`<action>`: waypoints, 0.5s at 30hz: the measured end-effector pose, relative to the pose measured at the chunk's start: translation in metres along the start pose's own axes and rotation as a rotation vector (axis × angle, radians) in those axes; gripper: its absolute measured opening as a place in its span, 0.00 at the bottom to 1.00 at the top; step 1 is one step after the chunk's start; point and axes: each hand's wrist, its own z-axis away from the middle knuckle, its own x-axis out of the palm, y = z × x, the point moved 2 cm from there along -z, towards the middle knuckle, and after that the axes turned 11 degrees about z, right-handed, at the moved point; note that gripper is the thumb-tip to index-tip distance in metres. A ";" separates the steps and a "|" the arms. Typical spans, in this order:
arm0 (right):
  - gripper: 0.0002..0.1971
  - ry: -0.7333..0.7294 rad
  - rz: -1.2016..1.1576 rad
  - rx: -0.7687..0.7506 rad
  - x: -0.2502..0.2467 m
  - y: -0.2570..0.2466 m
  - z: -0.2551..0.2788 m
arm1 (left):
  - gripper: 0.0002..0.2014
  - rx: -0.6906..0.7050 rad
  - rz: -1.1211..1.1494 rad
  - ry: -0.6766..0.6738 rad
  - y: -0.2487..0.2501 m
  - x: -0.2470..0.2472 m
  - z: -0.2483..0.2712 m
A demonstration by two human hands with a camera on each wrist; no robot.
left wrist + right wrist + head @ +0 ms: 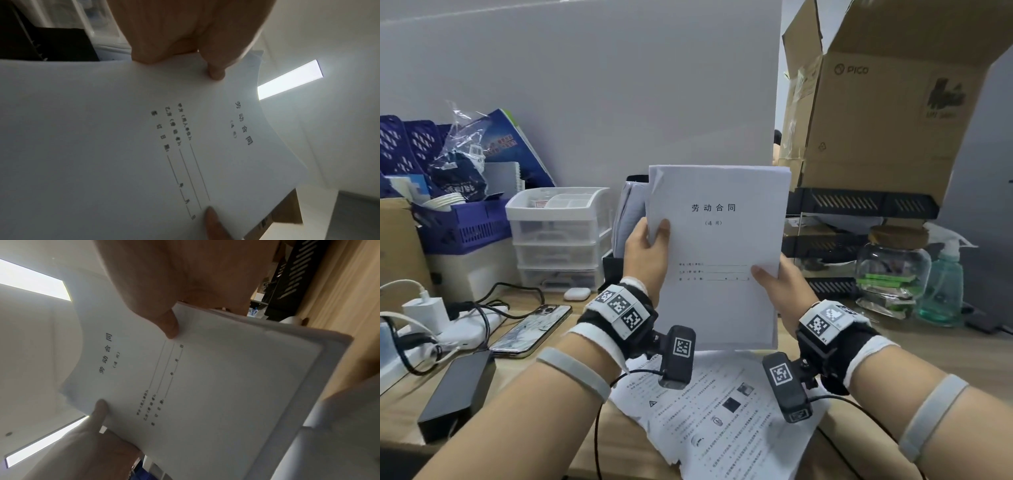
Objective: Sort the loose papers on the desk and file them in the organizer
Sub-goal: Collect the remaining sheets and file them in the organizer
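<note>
Wooden desk crowded on every side: a purple basket and white drawer unit to the left, a phone and chargers nearer, a black tiered organizer at the right with an open cardboard box on top of it and a glass jar beside it. Standing close, I see the person hold a stack of papers upright in front of them, clear of the desk, its printed title page facing them. Their left hand pinches the stack's left edge, thumb on the front; their right hand grips the lower right edge the same way, thumb over the page, fingers behind. More printed sheets lie loose on the desk below. The stack looks light but floppy, and the right wrist view shows its edges uneven, so sheets could slide apart. I judge that holding both side edges, as now, suits it best, squaring it on the desk before sliding it flat into an organizer tier. Which tier it belongs in cannot be told.
</note>
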 end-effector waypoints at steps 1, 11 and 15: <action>0.11 -0.005 0.019 -0.008 -0.001 0.001 0.000 | 0.09 -0.022 0.018 0.003 0.000 -0.002 0.000; 0.25 0.117 0.261 0.218 -0.023 -0.023 -0.035 | 0.07 -0.551 -0.299 -0.352 -0.039 -0.027 0.041; 0.46 0.029 0.380 0.185 -0.020 -0.076 -0.039 | 0.14 -0.322 -0.530 -0.290 -0.045 -0.011 0.021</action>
